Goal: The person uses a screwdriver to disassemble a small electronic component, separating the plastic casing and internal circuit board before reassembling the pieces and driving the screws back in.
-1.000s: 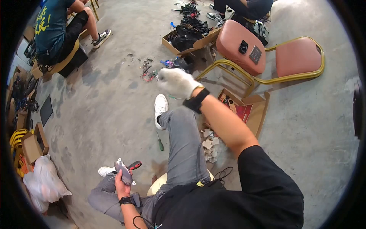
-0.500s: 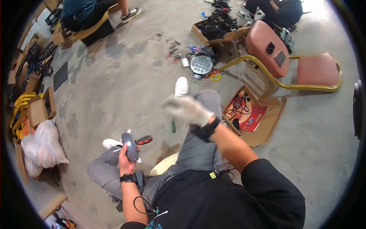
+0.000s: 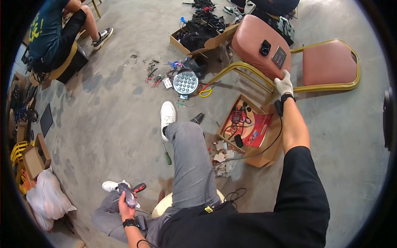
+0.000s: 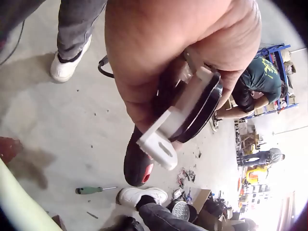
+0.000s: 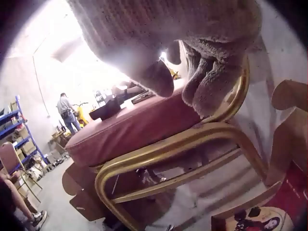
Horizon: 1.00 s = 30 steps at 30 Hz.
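My bare left hand (image 3: 127,210) holds a dark oval device (image 3: 127,195) with white tabs over my left leg. A red-and-black handle (image 3: 139,187) sticks out beside it, and in the left wrist view that handle (image 4: 136,161) lies below the curled fingers, next to a white slotted tab (image 4: 161,147). The white-gloved right hand (image 3: 284,86) grips the near edge of the pink chair seat (image 3: 256,45); the right wrist view has the thumb over the cushion (image 5: 139,120) and the fingers at its side. A black item (image 3: 265,48) and a dark flat panel (image 3: 279,57) lie on the seat.
An open carton (image 3: 271,153) with cables and a red sheet is below the chair. A round lamp (image 3: 185,82), yellow-handled scissors (image 3: 205,91) and a green screwdriver (image 3: 167,158) lie on the floor. Another person (image 3: 49,37) sits at upper left.
The gloved right hand has moved from above my legs out to the right and taken hold of the chair seat's edge. My left hand keeps its hold on the dark device.
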Motion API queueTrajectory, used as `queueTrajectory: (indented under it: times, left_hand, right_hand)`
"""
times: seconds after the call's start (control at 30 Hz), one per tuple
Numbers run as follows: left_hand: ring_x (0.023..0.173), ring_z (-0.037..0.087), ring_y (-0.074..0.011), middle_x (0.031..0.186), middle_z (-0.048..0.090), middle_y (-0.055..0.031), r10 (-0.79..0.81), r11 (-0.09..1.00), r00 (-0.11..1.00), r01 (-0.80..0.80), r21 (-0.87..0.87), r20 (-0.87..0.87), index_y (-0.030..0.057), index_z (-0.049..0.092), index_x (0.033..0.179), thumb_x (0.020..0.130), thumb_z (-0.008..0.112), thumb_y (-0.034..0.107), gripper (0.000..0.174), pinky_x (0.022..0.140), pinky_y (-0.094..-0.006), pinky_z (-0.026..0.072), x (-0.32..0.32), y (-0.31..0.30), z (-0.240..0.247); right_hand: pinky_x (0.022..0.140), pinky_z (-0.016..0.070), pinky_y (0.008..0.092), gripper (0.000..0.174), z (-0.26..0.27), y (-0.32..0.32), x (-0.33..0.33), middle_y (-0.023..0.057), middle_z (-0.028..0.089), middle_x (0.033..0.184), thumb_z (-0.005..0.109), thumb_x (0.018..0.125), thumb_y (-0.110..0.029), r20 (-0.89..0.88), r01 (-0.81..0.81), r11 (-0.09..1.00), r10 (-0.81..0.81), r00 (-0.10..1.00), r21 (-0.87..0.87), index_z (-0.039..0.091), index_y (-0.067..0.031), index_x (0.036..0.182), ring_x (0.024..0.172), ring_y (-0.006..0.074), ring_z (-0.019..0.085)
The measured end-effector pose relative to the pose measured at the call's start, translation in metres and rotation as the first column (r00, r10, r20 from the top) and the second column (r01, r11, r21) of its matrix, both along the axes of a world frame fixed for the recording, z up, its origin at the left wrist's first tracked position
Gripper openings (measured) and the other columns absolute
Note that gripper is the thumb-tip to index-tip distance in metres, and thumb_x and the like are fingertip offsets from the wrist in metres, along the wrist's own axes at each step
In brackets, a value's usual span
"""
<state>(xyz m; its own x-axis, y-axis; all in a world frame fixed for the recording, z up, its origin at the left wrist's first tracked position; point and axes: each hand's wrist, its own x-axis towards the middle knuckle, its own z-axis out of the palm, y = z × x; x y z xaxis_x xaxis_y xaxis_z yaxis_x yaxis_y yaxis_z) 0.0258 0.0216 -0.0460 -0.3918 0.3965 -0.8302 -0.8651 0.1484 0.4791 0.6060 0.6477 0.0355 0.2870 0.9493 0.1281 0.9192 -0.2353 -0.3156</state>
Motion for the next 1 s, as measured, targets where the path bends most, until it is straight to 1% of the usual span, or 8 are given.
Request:
queueTrajectory:
  times: [0.1, 0.23, 0.6, 0.7, 0.77, 0.87, 0.93, 1.0]
  left_hand:
    - [0.084, 0.066, -0.0282, 0.102, 0.065, -0.0147, -0.008, 0.999, 1.000, 0.008, -0.036, 0.007, -0.0045, 0.057, 0.118, 0.098, 0.055, 0.024, 0.035, 0.072, -0.0368, 0.0574, 0.002, 0.009, 0.012]
    - [0.085, 0.066, -0.0284, 0.100, 0.064, -0.0162, -0.009, 0.999, 1.000, 0.009, -0.050, -0.011, -0.0061, 0.056, 0.118, 0.098, 0.056, 0.024, 0.036, 0.072, -0.0369, 0.0573, 0.004, 0.016, 0.014]
    - [0.086, 0.066, -0.0289, 0.102, 0.064, -0.0166, -0.001, 0.999, 1.000, 0.000, -0.054, -0.010, -0.0065, 0.056, 0.117, 0.097, 0.057, 0.024, 0.036, 0.074, -0.0370, 0.0577, 0.002, 0.010, 0.003]
    - [0.085, 0.066, -0.0282, 0.099, 0.065, -0.0174, -0.008, 0.997, 1.000, 0.007, -0.073, -0.006, -0.0057, 0.057, 0.116, 0.097, 0.058, 0.025, 0.036, 0.073, -0.0359, 0.0577, 0.002, 0.010, 0.008]
    - [0.085, 0.067, -0.0278, 0.098, 0.065, -0.0177, -0.013, 0.998, 1.000, 0.014, -0.061, 0.015, -0.0054, 0.057, 0.116, 0.097, 0.058, 0.025, 0.036, 0.073, -0.0353, 0.0576, 0.001, 0.012, 0.008]
    - [0.084, 0.067, -0.0273, 0.096, 0.065, -0.0179, -0.036, 0.998, 0.999, 0.037, -0.056, 0.017, -0.0059, 0.058, 0.115, 0.097, 0.057, 0.026, 0.036, 0.073, -0.0347, 0.0576, 0.001, 0.011, 0.010]
    - [0.088, 0.067, -0.0280, 0.108, 0.065, -0.0160, -0.030, 0.998, 0.998, 0.032, -0.045, 0.058, -0.0052, 0.055, 0.122, 0.098, 0.055, 0.025, 0.038, 0.076, -0.0380, 0.0585, -0.002, 0.005, 0.005]
    - [0.088, 0.067, -0.0281, 0.108, 0.065, -0.0161, -0.033, 0.999, 0.998, 0.034, -0.035, 0.044, -0.0046, 0.055, 0.123, 0.098, 0.055, 0.025, 0.038, 0.076, -0.0381, 0.0586, -0.002, 0.004, 0.004]
  right_hand:
    - [0.101, 0.0450, 0.0453, 0.067, -0.002, 0.020, -0.002, 0.0285, 0.061, 0.124, 0.062, 0.082, -0.028, -0.003, -0.006, 0.999, 0.007, 1.000, 0.032, 0.037, -0.0197, 0.144, 0.117, 0.0440, 0.058]
    - [0.100, 0.0453, 0.0460, 0.066, 0.001, 0.036, -0.008, 0.0281, 0.061, 0.124, 0.063, 0.083, -0.028, 0.047, 0.027, 1.000, -0.026, 0.999, -0.008, 0.038, -0.0210, 0.143, 0.116, 0.0438, 0.059]
    - [0.102, 0.0449, 0.0437, 0.065, -0.005, 0.063, 0.009, 0.0256, 0.061, 0.127, 0.063, 0.082, -0.027, 0.108, -0.030, 0.995, 0.041, 0.993, -0.099, 0.041, -0.0180, 0.143, 0.119, 0.0407, 0.058]
    - [0.102, 0.0448, 0.0434, 0.066, 0.004, 0.065, 0.012, 0.0273, 0.060, 0.127, 0.063, 0.080, -0.027, 0.055, -0.033, 0.978, 0.045, 0.997, -0.204, 0.043, -0.0135, 0.141, 0.120, 0.0417, 0.058]
    - [0.103, 0.0443, 0.0430, 0.067, 0.009, 0.064, 0.005, 0.0298, 0.059, 0.127, 0.064, 0.079, -0.027, 0.012, 0.119, 0.993, -0.119, 0.993, -0.023, 0.043, -0.0088, 0.140, 0.120, 0.0429, 0.057]
    - [0.103, 0.0438, 0.0430, 0.068, 0.010, 0.056, 0.007, 0.0311, 0.059, 0.126, 0.065, 0.078, -0.027, 0.036, 0.070, 0.997, -0.069, 0.997, -0.030, 0.043, -0.0063, 0.139, 0.121, 0.0437, 0.056]
    - [0.104, 0.0437, 0.0430, 0.068, 0.010, 0.051, 0.008, 0.0307, 0.059, 0.126, 0.065, 0.078, -0.027, 0.051, 0.052, 0.998, -0.049, 0.997, -0.042, 0.043, -0.0065, 0.139, 0.121, 0.0435, 0.056]
    - [0.104, 0.0438, 0.0434, 0.068, 0.009, 0.046, 0.009, 0.0299, 0.059, 0.127, 0.065, 0.078, -0.028, 0.060, 0.020, 0.999, -0.017, 0.998, -0.045, 0.043, -0.0071, 0.139, 0.121, 0.0435, 0.056]
